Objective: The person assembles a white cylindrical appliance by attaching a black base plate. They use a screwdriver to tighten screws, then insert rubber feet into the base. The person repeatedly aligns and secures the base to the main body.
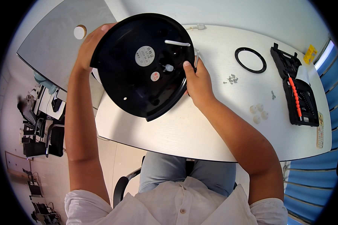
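I hold up a large, shiny black round base point(120, 80), tilted above the table. On its face are two round stickers, a small pale knob-like part point(169, 68) and a short white strip point(177, 43). My left hand point(89, 47) is wrapped round its upper left edge, with most fingers hidden behind. At the right edge my right hand point(199, 84) grips it, thumb on the front. A thin metal rod point(197, 59) stands up beside that thumb; its lower end is hidden. Under the left side, a bit of something white shows behind the base.
On the white table point(157, 138) lie a black ring point(250, 60), silver screws point(233, 78), smaller screws point(273, 95), several translucent discs point(257, 119), an open black tool case point(302, 97) with an orange flexible shaft point(294, 96), and a remote point(320, 131). A white round piece point(79, 32) sits on the grey table.
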A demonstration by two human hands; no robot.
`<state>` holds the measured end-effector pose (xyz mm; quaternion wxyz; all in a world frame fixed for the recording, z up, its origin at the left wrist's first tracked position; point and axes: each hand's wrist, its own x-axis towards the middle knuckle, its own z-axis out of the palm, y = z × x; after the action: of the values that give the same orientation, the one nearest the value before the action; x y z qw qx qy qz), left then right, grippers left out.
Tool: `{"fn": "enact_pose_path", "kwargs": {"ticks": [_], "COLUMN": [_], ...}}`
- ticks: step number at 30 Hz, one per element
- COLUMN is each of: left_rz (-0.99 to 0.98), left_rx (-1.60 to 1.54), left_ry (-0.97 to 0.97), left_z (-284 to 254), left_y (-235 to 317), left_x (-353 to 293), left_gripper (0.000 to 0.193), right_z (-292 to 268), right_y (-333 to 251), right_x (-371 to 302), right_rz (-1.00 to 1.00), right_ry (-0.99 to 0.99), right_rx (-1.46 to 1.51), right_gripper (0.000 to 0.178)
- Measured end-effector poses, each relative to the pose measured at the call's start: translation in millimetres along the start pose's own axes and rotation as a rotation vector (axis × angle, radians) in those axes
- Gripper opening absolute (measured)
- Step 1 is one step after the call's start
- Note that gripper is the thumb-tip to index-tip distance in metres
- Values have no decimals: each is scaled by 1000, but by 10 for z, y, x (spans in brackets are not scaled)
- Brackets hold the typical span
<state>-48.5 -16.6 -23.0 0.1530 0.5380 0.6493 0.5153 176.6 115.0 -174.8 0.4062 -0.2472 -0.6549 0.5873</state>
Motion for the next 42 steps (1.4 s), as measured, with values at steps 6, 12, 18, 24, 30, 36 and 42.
{"fn": "enact_pose_path", "kwargs": {"ticks": [6,12,18,24,30,36,42], "left_rz": [71,79,201,81,98,142,175], "left_rx": [316,549,271,308,326,379,415], "left_ry": [-9,-124,-248,-406,-337,-329,-308], "left_z": [107,1,300,249,310,341,376], "left_y": [42,179,326,409,369,327,297], "left_x": [29,173,109,112,26,-110,-116], "left_gripper": [54,59,63,77,73,66,62], "right_z": [-86,-27,-22,-70,-92,-95,-128], "right_y": [-127,-79,-38,82,175,194,139], "right_x": [9,-8,1,46,82,82,114], "right_rz": [206,163,103,62,-16,-22,-119], "right_ry": [-54,-54,-27,-25,10,6,51], "right_rx": [24,58,85,-43,-66,-94,-357], "right_gripper": [34,31,30,31,30,30,25]}}
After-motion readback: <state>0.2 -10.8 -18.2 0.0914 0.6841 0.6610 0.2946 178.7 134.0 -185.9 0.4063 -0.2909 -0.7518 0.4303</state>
